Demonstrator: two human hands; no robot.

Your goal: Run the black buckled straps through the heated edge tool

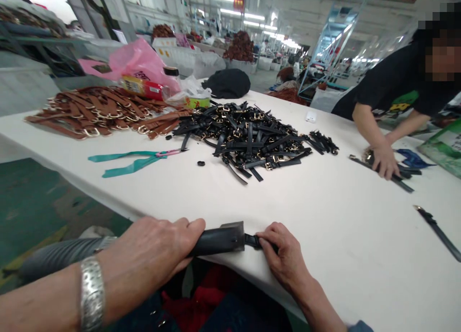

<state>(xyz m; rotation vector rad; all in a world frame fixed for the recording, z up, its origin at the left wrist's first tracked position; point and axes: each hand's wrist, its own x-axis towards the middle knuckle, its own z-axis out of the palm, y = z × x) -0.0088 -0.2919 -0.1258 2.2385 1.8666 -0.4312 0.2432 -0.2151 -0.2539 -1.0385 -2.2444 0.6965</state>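
Note:
My left hand, with a silver bracelet at the wrist, is wrapped round a black nozzle tool that joins a grey ribbed hose. The tool's wide end points right, over the table's near edge. My right hand pinches a small black strap, whose left end is at the nozzle's mouth; the rest is hidden by my fingers. Beyond both hands lies a large pile of black buckled straps on the white table.
Brown buckled straps lie at the back left, by a pink bag. Teal-handled scissors rest nearer. A co-worker's hand touches black straps at the right. Another strap lies at the right edge.

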